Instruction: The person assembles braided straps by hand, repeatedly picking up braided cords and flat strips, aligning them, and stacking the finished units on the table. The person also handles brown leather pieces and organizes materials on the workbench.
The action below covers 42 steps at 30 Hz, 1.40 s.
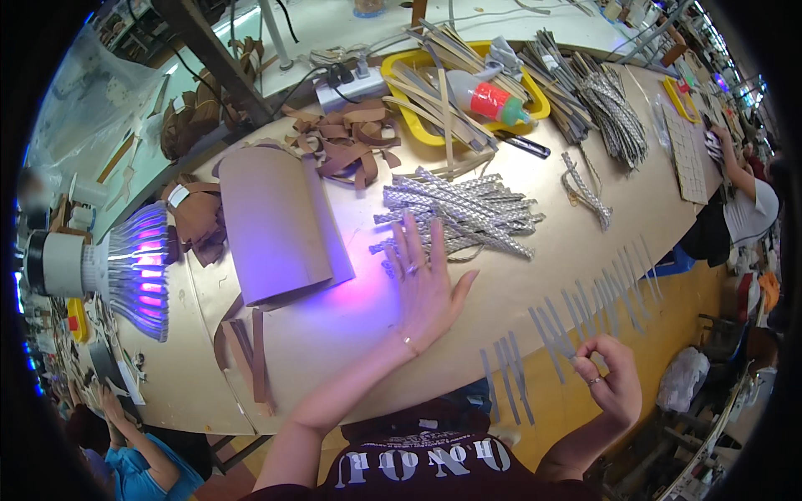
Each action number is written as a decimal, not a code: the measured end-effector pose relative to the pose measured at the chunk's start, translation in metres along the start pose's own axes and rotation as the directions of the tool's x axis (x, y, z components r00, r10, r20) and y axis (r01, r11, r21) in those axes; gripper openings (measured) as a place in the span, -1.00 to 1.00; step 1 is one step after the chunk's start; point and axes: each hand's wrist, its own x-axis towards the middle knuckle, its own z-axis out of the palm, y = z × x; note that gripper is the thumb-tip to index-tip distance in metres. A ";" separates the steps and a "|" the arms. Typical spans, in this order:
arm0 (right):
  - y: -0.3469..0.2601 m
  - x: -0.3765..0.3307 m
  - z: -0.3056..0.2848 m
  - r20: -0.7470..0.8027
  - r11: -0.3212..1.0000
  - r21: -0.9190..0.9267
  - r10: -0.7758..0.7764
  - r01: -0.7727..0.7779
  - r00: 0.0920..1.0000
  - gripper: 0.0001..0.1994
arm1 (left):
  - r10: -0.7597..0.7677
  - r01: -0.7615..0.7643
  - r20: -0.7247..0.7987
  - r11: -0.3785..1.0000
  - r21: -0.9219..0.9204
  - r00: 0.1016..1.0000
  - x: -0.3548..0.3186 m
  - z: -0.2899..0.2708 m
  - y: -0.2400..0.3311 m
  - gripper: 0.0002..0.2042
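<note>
My left hand [424, 288] lies open, palm down with its fingers apart, at the near side of a pile of silver-grey braided straps [476, 213]. Its fingertips reach the pile's lower left edge. Just past the table's near edge, my right hand [611, 377] is closed, thumb and forefinger pinched at the lower end of a thin grey strip [551, 327]. Several more grey strips [614, 292] lie in a row along that edge, their ends hanging over it. Others hang to the left of the right hand.
A curled brown sheet [276, 225] stands left of the braids, beside brown strips [347, 142]. Behind are a yellow tray [407, 125] with strips and a bottle [484, 98], a black-handled tool [526, 144] and braid bundles [614, 113]. A lamp [134, 271] glows purple at left. Other people work at both sides.
</note>
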 end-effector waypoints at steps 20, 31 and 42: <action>-0.052 0.076 0.073 0.023 0.866 -0.252 -0.441 0.432 0.897 -0.72 | -0.241 0.360 0.311 0.198 -0.912 0.919 -0.053 -0.052 0.013 -0.84; -0.017 0.075 0.061 -0.071 0.998 0.019 -0.057 0.059 0.996 -0.88 | 0.419 -0.413 -0.024 0.903 0.115 0.908 0.069 -0.023 -0.041 -0.72; -0.005 0.068 0.043 -0.160 0.998 0.062 0.024 -0.015 0.987 -0.84 | 0.629 -0.619 0.011 0.763 0.186 0.778 0.020 -0.034 -0.050 -0.85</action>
